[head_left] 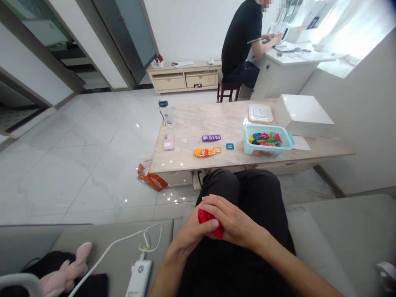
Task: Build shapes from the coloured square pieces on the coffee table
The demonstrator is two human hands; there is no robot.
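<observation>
Over my lap, my left hand (pixel 192 232) and my right hand (pixel 230 218) are closed together around a bundle of red plastic building pieces (pixel 218 231). My right fingers lie across the top, and my left thumb crosses the front; most of the bundle is hidden. On the table (pixel 182 165) ahead lie a fanned row of orange and red building pieces (pixel 206 152), a row of purple pieces (pixel 211 138) and a single blue piece (pixel 229 146). To their right stands a light-blue tub (pixel 262 152) holding many coloured pieces.
A water bottle (pixel 167 114), a pink card box (pixel 168 142), a clear lid (pixel 260 113) and a white box (pixel 305 110) are on the table. Beside me on the sofa are a power bank (pixel 140 277) with a cable and a pink plush toy (pixel 66 274). A person (pixel 243 39) sits at a desk.
</observation>
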